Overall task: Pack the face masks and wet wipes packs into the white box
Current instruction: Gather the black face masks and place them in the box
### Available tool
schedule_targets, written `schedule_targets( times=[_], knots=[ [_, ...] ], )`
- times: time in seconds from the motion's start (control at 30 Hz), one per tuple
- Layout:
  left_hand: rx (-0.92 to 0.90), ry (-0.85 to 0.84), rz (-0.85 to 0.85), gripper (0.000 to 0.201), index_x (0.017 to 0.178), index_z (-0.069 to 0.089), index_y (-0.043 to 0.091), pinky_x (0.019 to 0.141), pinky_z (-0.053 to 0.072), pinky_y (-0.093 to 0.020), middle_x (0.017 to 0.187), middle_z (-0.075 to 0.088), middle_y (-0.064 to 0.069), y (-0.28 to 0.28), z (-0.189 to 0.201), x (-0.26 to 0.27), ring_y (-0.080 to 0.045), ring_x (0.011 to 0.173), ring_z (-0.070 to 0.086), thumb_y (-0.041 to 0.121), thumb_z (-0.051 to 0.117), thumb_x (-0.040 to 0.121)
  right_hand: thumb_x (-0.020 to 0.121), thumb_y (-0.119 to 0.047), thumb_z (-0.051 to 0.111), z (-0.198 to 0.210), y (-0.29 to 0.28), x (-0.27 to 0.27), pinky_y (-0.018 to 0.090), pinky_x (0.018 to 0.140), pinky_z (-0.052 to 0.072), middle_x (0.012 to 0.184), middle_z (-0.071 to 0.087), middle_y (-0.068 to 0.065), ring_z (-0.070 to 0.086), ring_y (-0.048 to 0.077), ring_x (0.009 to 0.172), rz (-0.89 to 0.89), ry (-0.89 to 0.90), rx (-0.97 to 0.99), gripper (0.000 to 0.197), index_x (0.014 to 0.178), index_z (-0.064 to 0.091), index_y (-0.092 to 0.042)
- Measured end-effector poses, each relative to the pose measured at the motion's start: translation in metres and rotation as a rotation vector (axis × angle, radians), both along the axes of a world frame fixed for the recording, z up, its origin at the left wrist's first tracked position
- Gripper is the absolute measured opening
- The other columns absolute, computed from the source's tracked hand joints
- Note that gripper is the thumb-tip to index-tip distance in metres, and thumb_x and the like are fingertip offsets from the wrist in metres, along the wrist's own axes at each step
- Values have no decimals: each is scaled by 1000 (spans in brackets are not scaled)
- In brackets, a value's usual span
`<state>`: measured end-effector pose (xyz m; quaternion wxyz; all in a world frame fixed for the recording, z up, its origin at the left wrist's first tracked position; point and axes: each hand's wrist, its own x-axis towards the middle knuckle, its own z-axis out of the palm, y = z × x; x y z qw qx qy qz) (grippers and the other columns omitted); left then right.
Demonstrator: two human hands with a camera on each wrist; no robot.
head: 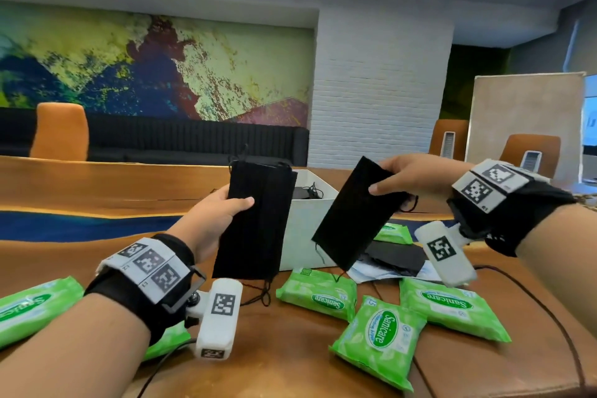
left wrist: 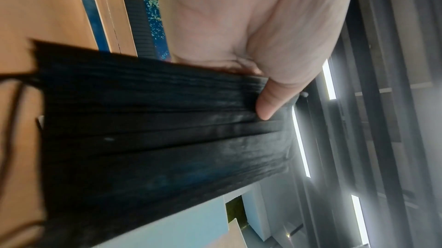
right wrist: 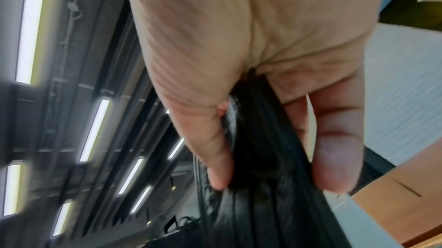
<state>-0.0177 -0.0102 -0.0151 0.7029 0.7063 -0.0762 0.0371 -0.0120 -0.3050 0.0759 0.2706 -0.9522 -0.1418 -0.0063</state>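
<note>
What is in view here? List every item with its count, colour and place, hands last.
held face masks: two bunches, black; one in the left hand, one in the right hand, both above the table
white box: one, open, on the table behind the masks, dark items inside
wet wipes packs: at least six, green, on the table; three at front centre, one at far left
flat dark masks: a pile, black, right of the box
table: one, brown wood
chairs: three, orange, across the table
left hand: fingers grip one bunch
right hand: fingers pinch the other
</note>
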Motion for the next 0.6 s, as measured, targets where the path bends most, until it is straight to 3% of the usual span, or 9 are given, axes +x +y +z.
schedule_targets(
  times=[0.07,0.1,0.13,0.2,0.33,0.47,0.6],
  knots=[
    [8,7,7,24,116,60,21,102,41,-55,114,68,-9,1,0,-1,-31,110,61,13,48,98,90,-22,62,2,14,-6,31,72,56,92,70,8,66,29,82,115,46,-88,6,96,64,-23],
    [12,9,12,23,116,60,21,102,41,-55,114,68,-9,2,-1,-2,-31,110,61,13,47,98,89,-23,63,1,21,-8,39,82,56,99,71,12,67,33,91,166,60,-108,11,100,66,-20],
    [16,10,10,23,116,60,21,102,41,-55,114,68,-9,1,-2,-3,-30,110,61,14,47,98,88,-23,65,0,28,-7,47,91,53,105,70,14,65,36,99,212,76,-110,16,102,67,-19],
    [14,22,-2,23,117,59,21,101,41,-54,113,68,-9,-1,-5,-5,-29,109,62,15,47,98,86,-22,67,-3,43,-9,53,95,48,108,69,14,64,34,104,291,93,-106,15,102,68,-21],
    [-54,65,-58,26,122,56,23,94,47,-46,118,66,-9,-9,-13,-7,-27,110,62,18,47,98,85,-26,68,-11,73,-8,46,97,48,101,72,4,67,23,97,351,-13,-172,16,100,68,-24],
    [-151,96,-84,27,124,54,27,85,51,-41,116,68,-5,-18,-17,-9,-25,108,63,29,43,100,86,-24,67,-20,96,-5,32,89,51,100,70,1,66,17,93,356,-115,-206,23,108,64,-20],
    [-143,117,-54,41,124,56,22,93,50,-42,114,69,-8,-18,-20,-8,-26,107,65,49,43,96,83,-25,69,-31,110,0,28,77,48,90,63,0,60,16,82,334,-208,-227,17,94,57,-21]
  ],
)
